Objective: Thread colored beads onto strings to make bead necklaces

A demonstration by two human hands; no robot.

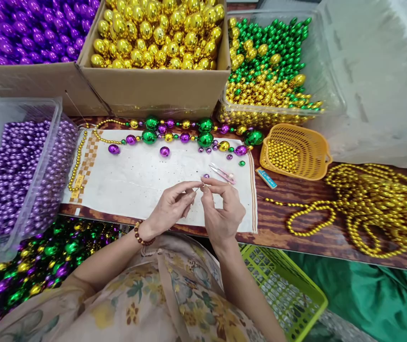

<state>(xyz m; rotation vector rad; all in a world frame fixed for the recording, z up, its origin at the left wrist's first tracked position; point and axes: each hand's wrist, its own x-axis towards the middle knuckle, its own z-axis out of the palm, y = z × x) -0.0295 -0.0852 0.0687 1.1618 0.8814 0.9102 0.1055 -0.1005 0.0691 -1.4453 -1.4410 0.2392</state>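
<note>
Purple bead (206,176) pinched between my left hand (170,208) and right hand (221,211); strand (185,132) looks part-strung, loose beads remain.

item pinched by right hand (221,209): too small | purple bead box (28,28): cut off

White cloth (142,185) with brown checkered band at 9 o'clock; purple beads in clear tub (7,180); gold baubles in cardboard box (160,33) at 12 o'clock; orange basket (296,152) at 2 o'clock; lime-green crate (289,294); floral sleeves (175,304).
</note>
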